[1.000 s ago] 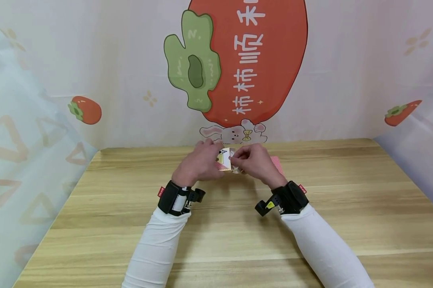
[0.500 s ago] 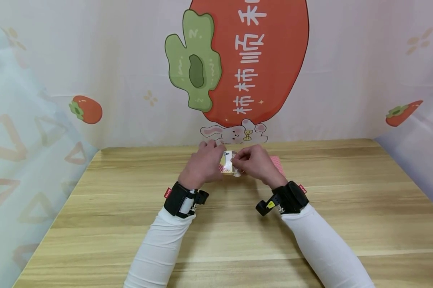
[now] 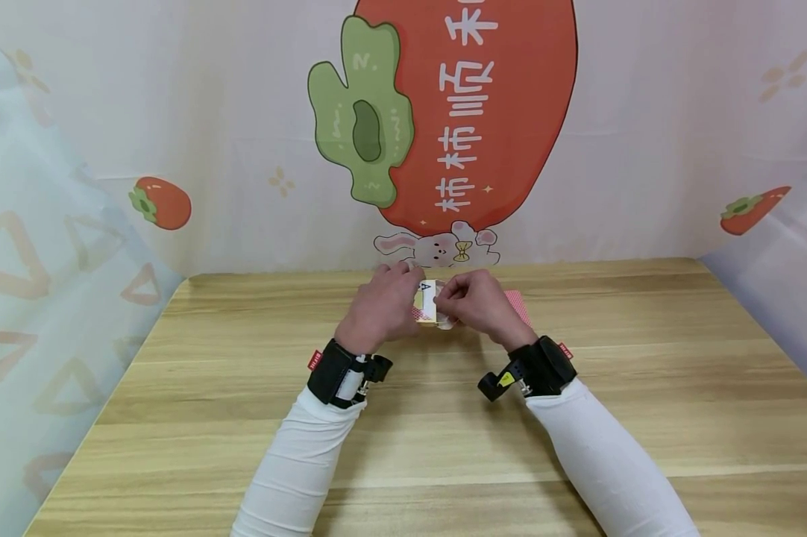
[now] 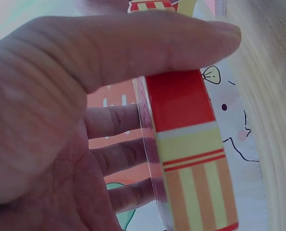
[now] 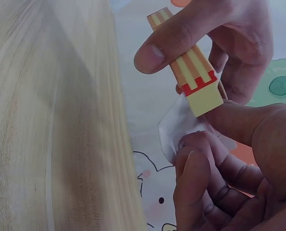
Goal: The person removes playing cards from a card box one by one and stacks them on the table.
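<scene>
A playing card box (image 3: 426, 304) with a letter A on its face is gripped by my left hand (image 3: 380, 307), near the table's far edge. In the left wrist view the thumb presses the red and striped narrow side of the box (image 4: 181, 106), with the fingers behind it. My right hand (image 3: 479, 303) is at the box's right end. There its curled fingers pinch a clear plastic wrapper (image 5: 177, 126), which hangs loose from the yellow end of the box, as the right wrist view shows. My right thumb lies close by that end.
A red-patterned flat piece (image 3: 517, 306) lies partly behind my right hand on the wooden table (image 3: 430, 447). A printed cloth (image 3: 242, 134) with a persimmon and a rabbit stands right behind the table's far edge.
My left hand and the card box have shifted a little to the right, closer to my right hand. The right hand has stayed almost in place, still pinching at the box's end.
</scene>
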A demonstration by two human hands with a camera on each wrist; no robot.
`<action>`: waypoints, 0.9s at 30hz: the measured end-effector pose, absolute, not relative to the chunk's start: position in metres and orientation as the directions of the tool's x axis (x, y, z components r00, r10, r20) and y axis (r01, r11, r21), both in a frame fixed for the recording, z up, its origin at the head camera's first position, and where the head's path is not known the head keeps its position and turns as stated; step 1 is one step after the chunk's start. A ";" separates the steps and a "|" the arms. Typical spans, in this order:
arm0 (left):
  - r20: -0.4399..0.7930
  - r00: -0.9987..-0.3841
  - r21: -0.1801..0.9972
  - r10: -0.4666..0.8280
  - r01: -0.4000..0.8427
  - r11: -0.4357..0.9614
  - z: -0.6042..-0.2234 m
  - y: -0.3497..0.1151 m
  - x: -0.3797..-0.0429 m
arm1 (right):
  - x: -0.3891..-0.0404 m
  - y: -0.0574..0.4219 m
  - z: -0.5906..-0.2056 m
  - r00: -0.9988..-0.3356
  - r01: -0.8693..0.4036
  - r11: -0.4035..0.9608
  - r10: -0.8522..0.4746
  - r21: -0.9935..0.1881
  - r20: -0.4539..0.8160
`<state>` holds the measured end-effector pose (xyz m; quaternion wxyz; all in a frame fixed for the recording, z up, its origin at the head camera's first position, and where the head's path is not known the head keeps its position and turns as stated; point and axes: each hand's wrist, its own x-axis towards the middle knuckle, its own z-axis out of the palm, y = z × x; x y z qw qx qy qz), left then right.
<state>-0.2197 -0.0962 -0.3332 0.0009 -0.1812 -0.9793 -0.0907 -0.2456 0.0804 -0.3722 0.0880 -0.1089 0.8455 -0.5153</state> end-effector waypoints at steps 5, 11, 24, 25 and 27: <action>0.038 -0.931 0.175 0.363 0.364 0.915 -0.333 -0.097 -0.219 | -0.246 0.082 -0.371 -0.956 -0.048 0.398 -0.285 -0.916 -0.074; 0.028 -0.934 0.173 0.355 0.355 0.919 -0.331 -0.100 -0.219 | -0.247 0.087 -0.366 -0.947 -0.009 0.377 -0.300 -0.926 -0.113; -0.010 -0.950 0.207 0.312 0.303 0.930 -0.326 -0.111 -0.221 | -0.251 0.103 -0.356 -0.943 -0.030 0.411 -0.313 -0.911 -0.110; -0.012 -0.951 0.208 0.310 0.301 0.931 -0.326 -0.111 -0.222 | -0.251 0.103 -0.355 -0.944 -0.027 0.415 -0.311 -0.909 -0.114; -0.017 -0.951 0.212 0.308 0.297 0.931 -0.325 -0.112 -0.221 | -0.250 0.104 -0.353 -0.945 -0.024 0.428 -0.305 -0.904 -0.119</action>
